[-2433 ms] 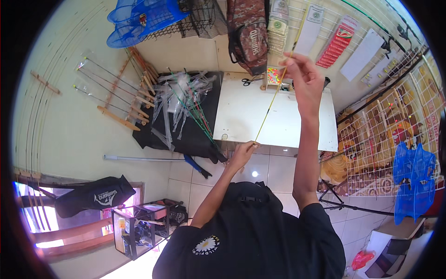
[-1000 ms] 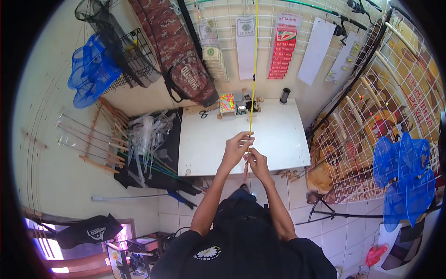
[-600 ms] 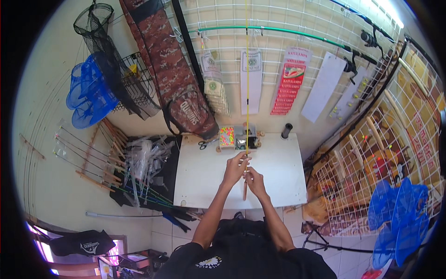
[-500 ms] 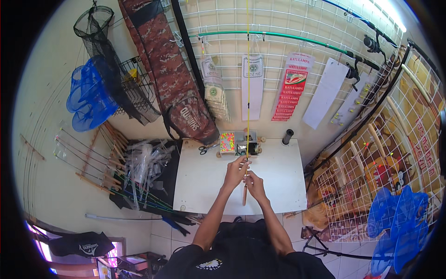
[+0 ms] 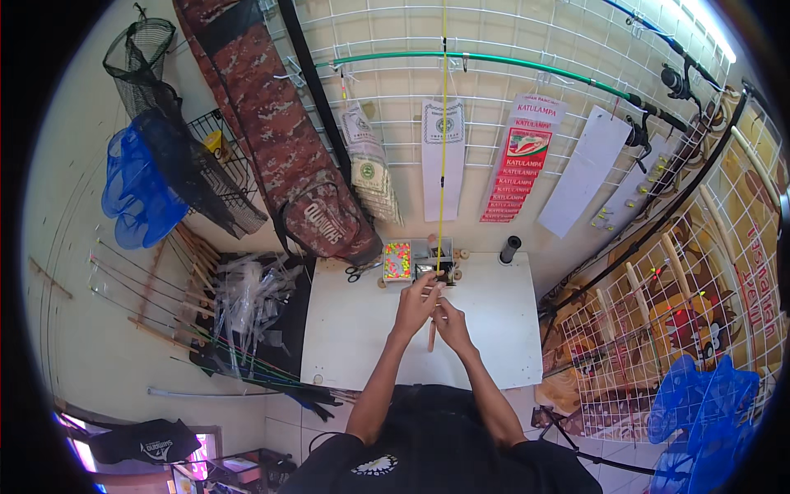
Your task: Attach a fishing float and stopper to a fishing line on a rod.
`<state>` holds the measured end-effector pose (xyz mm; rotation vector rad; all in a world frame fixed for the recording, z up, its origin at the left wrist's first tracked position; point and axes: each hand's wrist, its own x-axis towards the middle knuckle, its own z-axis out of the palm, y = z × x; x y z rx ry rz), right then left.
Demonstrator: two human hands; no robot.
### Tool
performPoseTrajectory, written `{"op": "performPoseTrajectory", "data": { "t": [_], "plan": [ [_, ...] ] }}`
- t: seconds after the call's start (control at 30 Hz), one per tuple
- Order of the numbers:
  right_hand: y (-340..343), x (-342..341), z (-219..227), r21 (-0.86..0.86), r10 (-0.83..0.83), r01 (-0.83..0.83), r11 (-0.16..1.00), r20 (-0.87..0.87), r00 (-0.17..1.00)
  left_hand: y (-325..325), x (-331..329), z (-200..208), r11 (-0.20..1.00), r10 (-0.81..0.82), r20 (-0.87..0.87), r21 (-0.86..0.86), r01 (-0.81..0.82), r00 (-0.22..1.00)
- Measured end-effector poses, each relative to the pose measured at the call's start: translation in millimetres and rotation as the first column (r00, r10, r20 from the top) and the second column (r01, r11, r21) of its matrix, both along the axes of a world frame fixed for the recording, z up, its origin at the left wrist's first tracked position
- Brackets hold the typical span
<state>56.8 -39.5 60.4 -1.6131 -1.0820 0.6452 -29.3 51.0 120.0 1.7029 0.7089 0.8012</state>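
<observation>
A thin yellow fishing rod [image 5: 442,202] with dark bands stands out over the white table [image 5: 354,329], its wooden handle [image 5: 432,336] pointing back toward me. Closed around the rod just above the handle is my left hand [image 5: 415,309]. My right hand [image 5: 452,323] pinches close below it, at the top of the handle; the fingertips of both hands nearly meet. Any finer piece between the fingers is too small to make out. Just beyond my hands sits a grey divided box [image 5: 421,245] with a compartment of bright pink and yellow beads [image 5: 397,260].
Scissors [image 5: 355,273] lie left of the box, and a black cylinder [image 5: 510,249] stands at the back right. A green rod [image 5: 494,62], packets and a camouflage rod bag [image 5: 288,132] hang on the wall grid. Blue nets [image 5: 140,189] hang left; clear plastic sleeves [image 5: 251,309] lie beside the table.
The view has shifted slightly, so the wall things sit a little differently. Both hands stay on the rod, with the handle showing slightly shorter below the right hand.
</observation>
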Motion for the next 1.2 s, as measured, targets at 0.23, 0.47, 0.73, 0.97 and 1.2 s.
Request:
{"op": "performPoseTrajectory", "data": {
  "t": [0.23, 0.47, 0.73, 0.97, 1.2],
  "plan": [
    [-2.9, 4.2, -5.7, -0.058, 0.031, -0.033, 0.998, -0.039, 0.999, 0.1, -3.8, -6.8, 0.998, -0.004, -0.049, -0.068, 0.0, 0.999],
    [-20.5, 23.9, -31.8, -0.103, 0.184, -0.172, 0.98, 0.119, 0.976, 0.7, -12.9, -13.4, 0.997, -0.05, -0.059, -0.06, 0.047, 0.997],
    [7.9, 88.4, -113.5, -0.489, 0.195, -0.121, 0.864, 0.104, 0.975, -1.8, -26.2, -32.4, 0.98, -0.102, -0.141, -0.187, 0.075, 0.985],
    [62.9, 124.3, -138.8, -0.495, 0.101, 0.019, 0.869, 0.215, 0.971, -8.6, -45.0, -55.8, 0.955, -0.142, -0.171, -0.283, 0.09, 0.975],
    [101.9, 158.0, -152.4, -0.455, 0.111, 0.059, 0.888, 0.338, 0.935, 1.1, -51.9, -54.1, 0.947, -0.136, -0.192, -0.312, 0.071, 0.972]
  ]
}}
